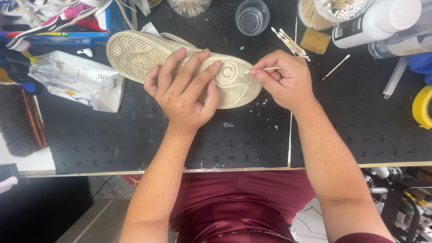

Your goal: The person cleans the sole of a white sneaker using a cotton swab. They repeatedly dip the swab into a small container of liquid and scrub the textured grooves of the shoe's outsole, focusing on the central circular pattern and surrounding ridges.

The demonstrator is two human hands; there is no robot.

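Right, here we are over the tabletop (112, 144), covered by a black mat, and the shoe (135, 51) is lying sole-up. Its long axis runs from upper left down to lower right, heel end at the far left, the round tread pattern at the right end.

The left hand (182, 92) is clamped over the middle of the sole, fingers spread across the ridges and pinning the shoe down. The right hand (285, 81) comes in from the right, fingers pinched on a cotton swab (265, 69), and the swab's tip sits right at the edge of the sole, just beside that round tread pattern. So the shoe lies to the left of the right hand, and the right hand is the nearer one to the spot being touched, while the left holds further along the length.

Around them: a loose bunch of swabs (290, 42) just above the right hand, one single swab (336, 66) off to its right, a small yellow sponge (315, 40), a clear cup (252, 17), a white bottle (373, 22). At the left, a crumpled pack of wipes (76, 78) and a dark brush (20, 119). On the right edge there's a yellow roll, probably tape (423, 105), only partly in view.
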